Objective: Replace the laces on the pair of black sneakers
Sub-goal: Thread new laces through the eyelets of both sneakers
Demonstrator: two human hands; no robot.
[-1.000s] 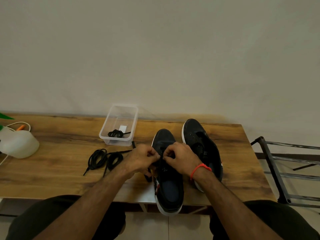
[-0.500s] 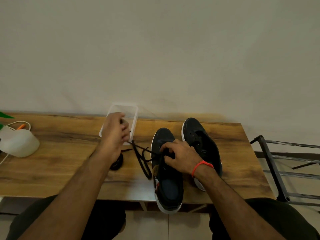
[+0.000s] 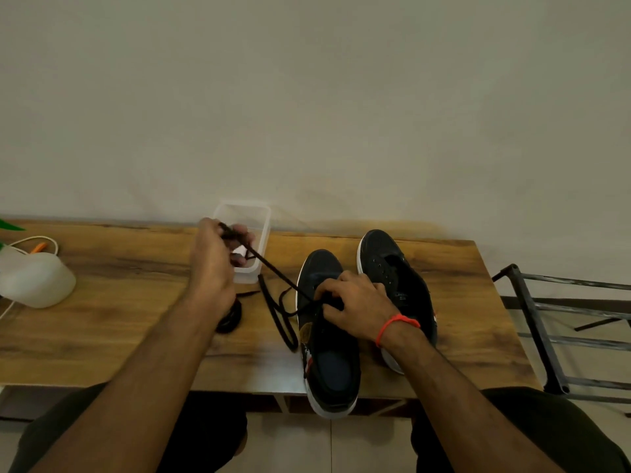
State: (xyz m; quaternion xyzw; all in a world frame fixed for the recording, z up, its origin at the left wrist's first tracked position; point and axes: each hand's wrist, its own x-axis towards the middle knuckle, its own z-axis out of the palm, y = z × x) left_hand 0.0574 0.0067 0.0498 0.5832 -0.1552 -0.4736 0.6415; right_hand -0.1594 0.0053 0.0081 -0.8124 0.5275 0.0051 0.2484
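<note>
Two black sneakers (image 3: 329,339) with white soles are sitting on a brown wood-grain table (image 3: 119,322) (dark streaks running through it); a red-orange wristband (image 3: 396,324) is showing beside black laces (image 3: 273,271).

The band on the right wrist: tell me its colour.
Red-orange, a thin band round the right wrist, seen clearly in the head view.

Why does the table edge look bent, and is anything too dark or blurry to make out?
Head view: the wide lens bows the table edge and stretches the forearms. Soft, dim light with no glare. The lace held by the left hand blends into the near sneaker under the right hand. Nothing is noticeably blurred.
</note>
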